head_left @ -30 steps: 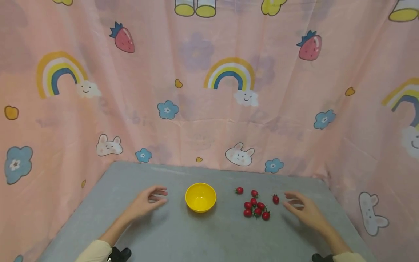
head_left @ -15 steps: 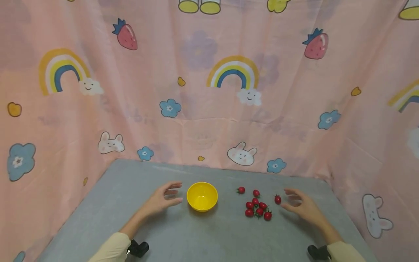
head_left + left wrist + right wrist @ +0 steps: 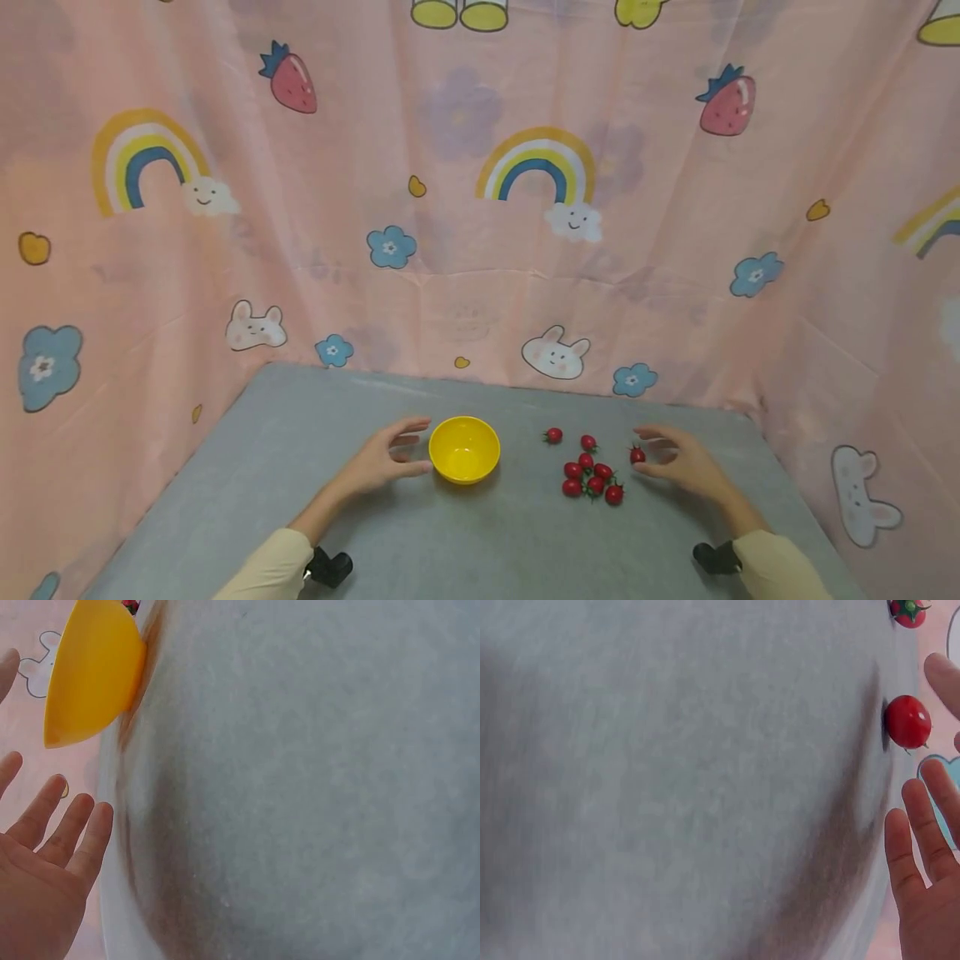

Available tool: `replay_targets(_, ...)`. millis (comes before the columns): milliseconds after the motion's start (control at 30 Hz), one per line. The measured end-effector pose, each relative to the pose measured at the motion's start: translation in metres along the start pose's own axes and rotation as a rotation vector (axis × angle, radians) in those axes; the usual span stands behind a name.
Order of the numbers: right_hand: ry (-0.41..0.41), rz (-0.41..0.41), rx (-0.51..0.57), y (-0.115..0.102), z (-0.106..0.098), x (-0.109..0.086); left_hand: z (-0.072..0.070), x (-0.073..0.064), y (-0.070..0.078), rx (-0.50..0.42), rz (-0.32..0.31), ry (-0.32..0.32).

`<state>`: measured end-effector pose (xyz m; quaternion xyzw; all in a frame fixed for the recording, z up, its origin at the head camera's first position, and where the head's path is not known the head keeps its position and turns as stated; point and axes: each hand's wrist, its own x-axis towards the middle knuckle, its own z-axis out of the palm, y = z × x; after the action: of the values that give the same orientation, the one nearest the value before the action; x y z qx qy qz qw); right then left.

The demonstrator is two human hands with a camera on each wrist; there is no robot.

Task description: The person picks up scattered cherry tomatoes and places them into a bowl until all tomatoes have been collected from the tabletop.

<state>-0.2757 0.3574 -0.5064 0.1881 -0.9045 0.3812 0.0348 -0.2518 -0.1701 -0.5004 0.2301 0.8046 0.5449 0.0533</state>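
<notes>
A yellow bowl [image 3: 464,451] stands upright on the grey table, its inside bare. Just left of it is my left hand [image 3: 381,461], fingers and thumb spread toward the rim; the left wrist view shows a gap between the fingertips and the bowl [image 3: 96,675]. To the bowl's right lie several red cherry tomatoes [image 3: 573,471] with green stems. My right hand [image 3: 686,462] reaches in from the right with its thumb and fingers apart around the rightmost cherry tomato [image 3: 637,454]. In the right wrist view that cherry tomato [image 3: 907,721] is untouched, near the hand [image 3: 934,900].
The grey table [image 3: 510,550] runs back to a pink curtain [image 3: 450,317] printed with rainbows, rabbits and flowers. One cherry tomato [image 3: 553,435] lies apart, behind the cluster. A black wrist mount [image 3: 330,568] is on the left wrist, another mount [image 3: 717,559] on the right.
My left hand has moved right, up to the side of the bowl. My right hand has shifted left, to the rightmost cherry tomato. Bowl and tomatoes lie as before.
</notes>
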Motion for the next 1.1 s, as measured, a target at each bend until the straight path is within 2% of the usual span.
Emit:
replay_targets(233,-0.050,-0.042,-0.008,-0.002,0.003,0.008,0.005,0.002,-0.001,0.001,0.004,-0.013)
replay_targets(433,-0.082,-0.017,-0.013,0.002,0.003,0.010,0.011,0.008,-0.003,0.034,-0.011,-0.008)
replay_targets(600,-0.074,0.019,-0.005,0.006,0.001,0.011,0.014,0.013,-0.006,0.054,-0.042,0.014)
replay_targets(833,-0.047,0.060,-0.018,0.001,-0.007,0.014,0.019,0.018,-0.005,0.054,-0.027,0.041)
replay_targets(1100,-0.006,0.065,-0.010,-0.010,-0.013,0.021,0.021,0.019,-0.005,0.064,-0.035,0.055)
